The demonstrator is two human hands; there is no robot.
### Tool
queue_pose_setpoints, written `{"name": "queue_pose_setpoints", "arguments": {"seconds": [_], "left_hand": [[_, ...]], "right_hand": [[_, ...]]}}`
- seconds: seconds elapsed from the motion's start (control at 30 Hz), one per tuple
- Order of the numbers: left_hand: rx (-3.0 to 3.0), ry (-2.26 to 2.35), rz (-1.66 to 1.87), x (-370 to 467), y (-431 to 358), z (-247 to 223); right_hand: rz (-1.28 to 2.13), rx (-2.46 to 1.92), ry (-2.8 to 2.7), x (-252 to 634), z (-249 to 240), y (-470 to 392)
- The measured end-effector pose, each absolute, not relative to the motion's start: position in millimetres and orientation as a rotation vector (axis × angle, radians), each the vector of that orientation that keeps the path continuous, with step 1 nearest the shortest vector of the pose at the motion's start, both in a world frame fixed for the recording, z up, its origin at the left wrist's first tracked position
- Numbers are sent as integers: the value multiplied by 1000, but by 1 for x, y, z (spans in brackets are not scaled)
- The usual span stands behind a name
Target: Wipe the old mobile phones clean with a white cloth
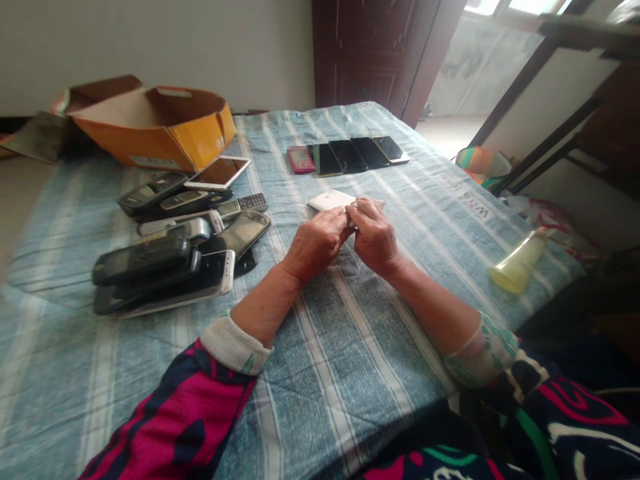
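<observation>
Both hands meet over the middle of the cloth-covered table, at a white phone [329,199] whose pale back faces up. My left hand [320,241] is closed on its near edge, thumb tucked underneath. My right hand [373,233] has its fingers curled and pinched at the phone's right part, touching the left fingertips. A thin pale edge shows beyond the right knuckles; whether it belongs to the same phone I cannot tell. The fingers hide much of the phone.
Several dark-screened phones [350,156] lie in a row farther back, beside a pink item [301,160], blurred out. On the left are a heap of old phones [145,257] and an open orange cardboard box [200,133]. A yellow translucent cup [517,263] lies on its side at right.
</observation>
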State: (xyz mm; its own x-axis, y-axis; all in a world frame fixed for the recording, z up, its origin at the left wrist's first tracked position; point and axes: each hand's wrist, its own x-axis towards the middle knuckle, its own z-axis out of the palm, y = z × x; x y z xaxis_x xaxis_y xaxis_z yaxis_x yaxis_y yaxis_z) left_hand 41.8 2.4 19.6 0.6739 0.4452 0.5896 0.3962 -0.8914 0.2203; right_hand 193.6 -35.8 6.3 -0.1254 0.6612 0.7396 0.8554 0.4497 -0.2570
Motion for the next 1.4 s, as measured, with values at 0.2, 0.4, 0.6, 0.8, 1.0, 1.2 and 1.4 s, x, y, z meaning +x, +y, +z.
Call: {"name": "queue_pose_setpoints", "arguments": {"seconds": [0.2, 0.4, 0.6, 0.8, 1.0, 1.2, 1.4], "left_hand": [[2871, 757, 1027, 40, -1, 20], [2948, 870, 1005, 40, 0, 15], [2891, 819, 1081, 36, -4, 21], [2864, 889, 1114, 37, -1, 17], [2794, 855, 1171, 36, 0, 18], [2886, 897, 1033, 33, -6, 17], [2926, 918, 855, 27, -11, 13]], "right_hand": [[-287, -1254, -1854, 192, 1, -35], [-316, -1336, -1760, 208, -4, -26], [-358, -1218, -1829, 184, -8, -35], [-335, -1300, -1775, 195, -6, -29], [-350, -1281, -1812, 185, -6, -34], [-224, -1386, -1802, 196, -2, -35], [104, -1542, -1554, 217, 7, -33]]}}
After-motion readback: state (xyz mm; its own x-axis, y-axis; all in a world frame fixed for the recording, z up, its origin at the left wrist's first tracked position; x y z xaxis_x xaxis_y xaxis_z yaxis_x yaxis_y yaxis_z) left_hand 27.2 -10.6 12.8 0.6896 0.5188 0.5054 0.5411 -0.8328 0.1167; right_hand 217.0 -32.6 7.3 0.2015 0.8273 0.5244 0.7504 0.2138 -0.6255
